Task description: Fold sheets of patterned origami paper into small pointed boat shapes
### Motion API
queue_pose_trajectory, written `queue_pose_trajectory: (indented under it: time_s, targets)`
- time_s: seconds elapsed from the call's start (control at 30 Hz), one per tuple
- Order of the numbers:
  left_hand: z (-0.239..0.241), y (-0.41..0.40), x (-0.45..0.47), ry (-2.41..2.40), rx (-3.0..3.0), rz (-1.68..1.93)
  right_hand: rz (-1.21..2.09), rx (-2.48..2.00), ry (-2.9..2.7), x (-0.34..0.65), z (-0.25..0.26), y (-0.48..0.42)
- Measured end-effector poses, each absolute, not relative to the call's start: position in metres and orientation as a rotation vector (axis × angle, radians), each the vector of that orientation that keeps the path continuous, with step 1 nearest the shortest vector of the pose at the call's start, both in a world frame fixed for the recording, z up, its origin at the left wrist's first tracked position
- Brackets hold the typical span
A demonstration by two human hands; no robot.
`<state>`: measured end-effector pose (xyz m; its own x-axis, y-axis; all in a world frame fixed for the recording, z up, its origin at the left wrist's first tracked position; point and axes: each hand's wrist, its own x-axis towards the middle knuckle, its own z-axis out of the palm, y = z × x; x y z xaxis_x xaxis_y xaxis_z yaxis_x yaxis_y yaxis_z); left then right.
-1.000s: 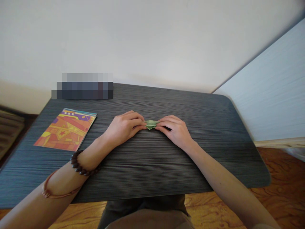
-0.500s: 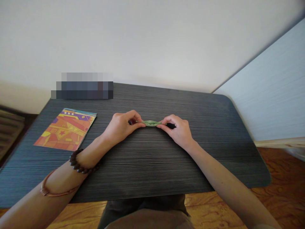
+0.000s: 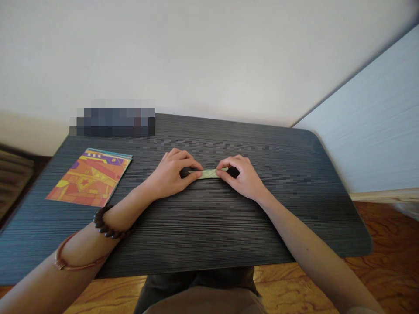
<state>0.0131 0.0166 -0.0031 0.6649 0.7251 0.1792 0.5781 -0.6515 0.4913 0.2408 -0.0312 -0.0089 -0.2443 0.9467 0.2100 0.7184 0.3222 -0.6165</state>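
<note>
Between my two hands is a narrow strip of folded light-green paper (image 3: 208,174), creased and pointed at its left end. My left hand (image 3: 173,172) pinches it near that end between thumb and forefinger, the other fingers loosely bent behind. At the other end, the thumb and fingertips of my right hand (image 3: 238,174) grip the folded paper. Both hands are low over the dark table, and the fingertips cover parts of the paper's ends.
The dark wood-grain table (image 3: 209,235) has rounded right corners. Left of my hands lies a small stack of booklets or sheets with an orange and purple cover (image 3: 91,179). A blurred-out dark object (image 3: 114,122) stands at the back left, by the white wall (image 3: 209,56).
The green paper has turned from nearly edge-on, with a gap along its middle, to showing a flatter, lighter face. My left fingers have spread a little behind it.
</note>
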Motion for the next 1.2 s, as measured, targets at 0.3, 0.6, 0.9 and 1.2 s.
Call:
queue_pose_trajectory:
  time_s: [0.3, 0.6, 0.9, 1.2]
  targets:
    - [-0.008, 0.013, 0.022, 1.138, 2.446, 0.530, 0.550, -1.503, -2.088, 0.240, -0.009, -0.030]
    - [-0.010, 0.013, 0.022, 1.235, 2.403, 0.551, 0.577, -1.557, -2.070, 0.240, -0.010, -0.027]
    - [-0.015, 0.016, 0.019, 1.213, 2.478, 0.607, 0.376, -1.489, -2.131, 0.238, -0.013, -0.033]
    - [-0.013, 0.014, 0.018, 1.004, 2.604, 0.555, 0.138, -1.174, -2.440, 0.234, -0.013, -0.042]
